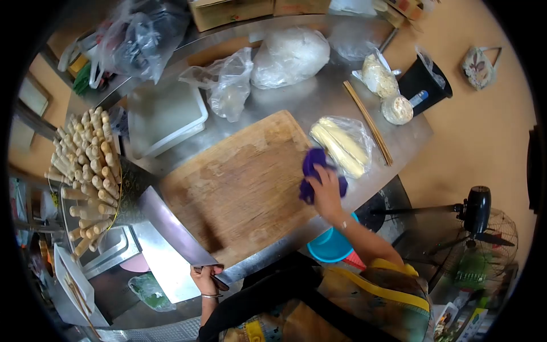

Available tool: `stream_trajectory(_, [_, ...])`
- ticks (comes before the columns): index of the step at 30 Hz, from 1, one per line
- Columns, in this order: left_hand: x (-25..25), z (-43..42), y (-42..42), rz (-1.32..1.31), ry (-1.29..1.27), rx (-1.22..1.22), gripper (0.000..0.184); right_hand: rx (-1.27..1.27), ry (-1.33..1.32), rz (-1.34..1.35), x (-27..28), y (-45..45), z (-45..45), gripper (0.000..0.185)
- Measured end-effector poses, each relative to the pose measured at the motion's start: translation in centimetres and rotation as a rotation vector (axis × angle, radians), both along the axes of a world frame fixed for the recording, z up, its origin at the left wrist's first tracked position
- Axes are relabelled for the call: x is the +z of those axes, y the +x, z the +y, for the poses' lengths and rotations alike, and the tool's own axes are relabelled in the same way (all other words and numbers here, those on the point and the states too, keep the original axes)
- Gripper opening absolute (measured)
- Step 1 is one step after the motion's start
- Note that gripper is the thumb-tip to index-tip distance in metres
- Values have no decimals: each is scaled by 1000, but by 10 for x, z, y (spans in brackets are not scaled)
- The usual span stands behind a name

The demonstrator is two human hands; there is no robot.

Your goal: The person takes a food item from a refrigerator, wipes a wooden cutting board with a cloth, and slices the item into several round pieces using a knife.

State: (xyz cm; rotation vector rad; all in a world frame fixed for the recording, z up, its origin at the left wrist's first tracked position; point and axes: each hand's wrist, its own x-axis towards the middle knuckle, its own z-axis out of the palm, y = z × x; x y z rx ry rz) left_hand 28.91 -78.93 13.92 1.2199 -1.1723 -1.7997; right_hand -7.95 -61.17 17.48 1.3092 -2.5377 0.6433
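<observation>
My left hand point(206, 279) is closed round the dark handle of a large wide-bladed knife point(174, 225). The blade, long and grey, stretches up and left along the near left edge of a wooden cutting board point(245, 176). At the board's right edge, my right hand point(326, 191) grips a bunched purple cloth point(312, 162). Just beyond that cloth lies a clear plastic bag with pale yellow, log-shaped pieces point(340, 147). Part of the cloth is hidden under my fingers.
A bundle of wooden sticks point(85, 165) stands at left, near a white tray point(165, 117). Plastic bags point(290, 57) line the back. Long chopsticks point(369, 123), a jar point(397, 109) and a black bin point(424, 85) are at right. Below are a teal basin point(329, 246) and a fan point(477, 214).
</observation>
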Motion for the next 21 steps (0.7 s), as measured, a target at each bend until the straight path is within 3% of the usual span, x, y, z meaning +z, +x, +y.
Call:
stream_trajectory(3, [-4,-1,3,-50,-10,17,7,-72,7,-41,-18,50,10,31])
stream_trajectory(6, [-2,1,3,-78,-51,35,5,-40,-85,-80,0,53,-55,37])
stream_trajectory(9, [0,3,16,12,-39,-3,5,197,-123,-78,-16,88,-151,33])
stream_trajectory(10, [5,4,22,45,-49,-30,8,247,-131,-49,-24,104,-178,20])
stream_trajectory(14, [14,22,85,-70,-42,-4,11,758,-129,-145,-19,195,-247,26])
stream_trajectory(16, [19,29,114,-127,-52,26,14,949,101,-38,-15,233,-236,22])
stream_trajectory(18, [19,36,138,-107,-43,128,13,1205,96,-21,-13,238,-184,23])
stream_trajectory(20, [14,43,161,-110,-42,231,13,1199,109,-223,4,210,-123,25])
stream_trajectory(21, [17,43,170,-134,-77,243,12,1086,170,-110,-16,187,-90,22])
